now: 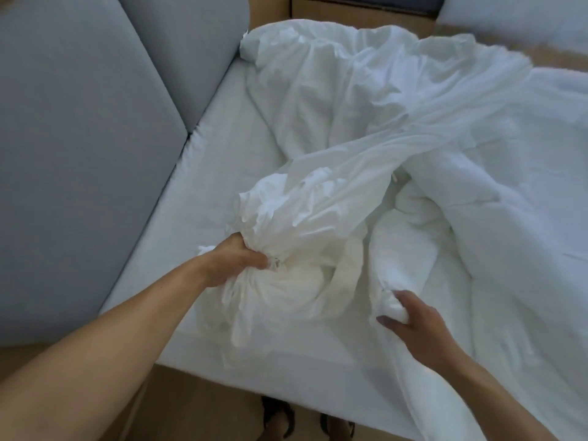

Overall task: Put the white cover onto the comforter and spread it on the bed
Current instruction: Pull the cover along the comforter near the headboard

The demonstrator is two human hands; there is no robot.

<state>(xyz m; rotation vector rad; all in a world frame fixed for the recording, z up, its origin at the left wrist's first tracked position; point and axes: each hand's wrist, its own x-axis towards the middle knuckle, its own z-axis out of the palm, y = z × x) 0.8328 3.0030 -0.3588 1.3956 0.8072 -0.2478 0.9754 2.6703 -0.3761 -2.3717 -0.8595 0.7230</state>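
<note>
The white cover (334, 100) lies crumpled across the bed (222, 148), stretching from the far side to a bunched end near me. My left hand (235, 262) grips that bunched end, fingers buried in the cloth. To the right lies the thicker white comforter (509, 202), folded on itself. My right hand (413, 323) pinches a corner of the comforter near the bed's front edge. Where cover ends and comforter begins is hard to tell in the middle.
A grey padded wall panel (79, 138) runs along the bed's left side. The wooden floor (203, 405) shows below the bed's front edge, with my feet in dark sandals (276, 415). A wooden headboard area (350, 11) lies at the far end.
</note>
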